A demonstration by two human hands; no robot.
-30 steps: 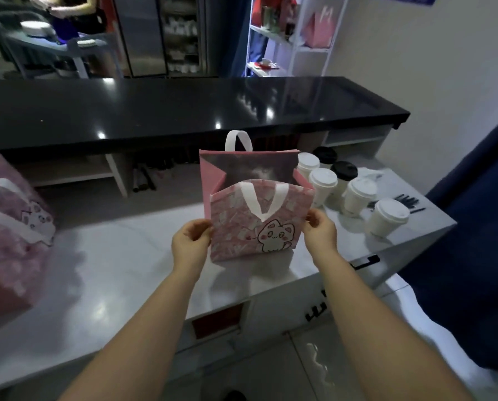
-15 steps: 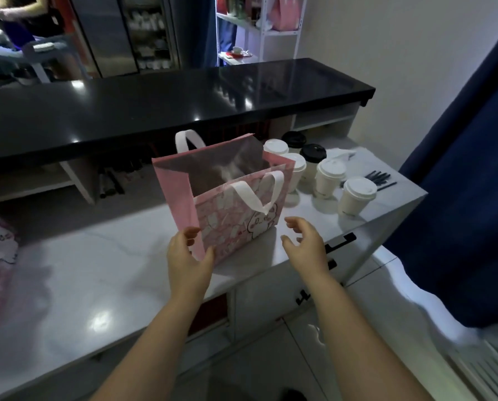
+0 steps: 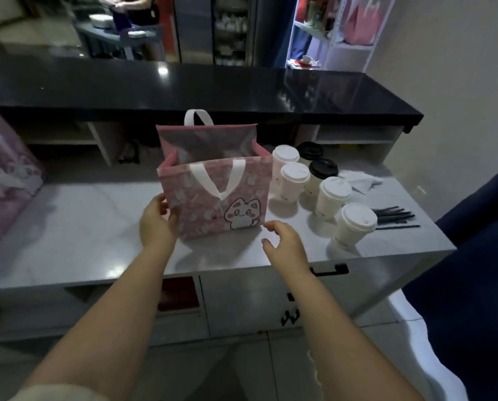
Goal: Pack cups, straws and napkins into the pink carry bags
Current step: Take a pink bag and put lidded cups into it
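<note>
six lidded cups (image 3: 333,198) stand right of the open pink carry bag (image 3: 213,198) at mid-frame on the table (image 3: 83,227), where the left hand (image 3: 155,224) has its grip on the bag's left edge and the right hand (image 3: 282,244) hovers with a wide, empty grip, so filling seems next: reach right and lift a cup upright.

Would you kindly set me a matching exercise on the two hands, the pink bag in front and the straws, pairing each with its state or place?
Column one:
1. left hand
2. right hand
3. pink carry bag
4. straws

Column two:
A. lie flat on the counter, right of the white-lidded cups
B. grips the bag's left edge
C. stands upright, mouth open
D. hovers, holding nothing

Pairs: 1-B, 2-D, 3-C, 4-A.
</note>
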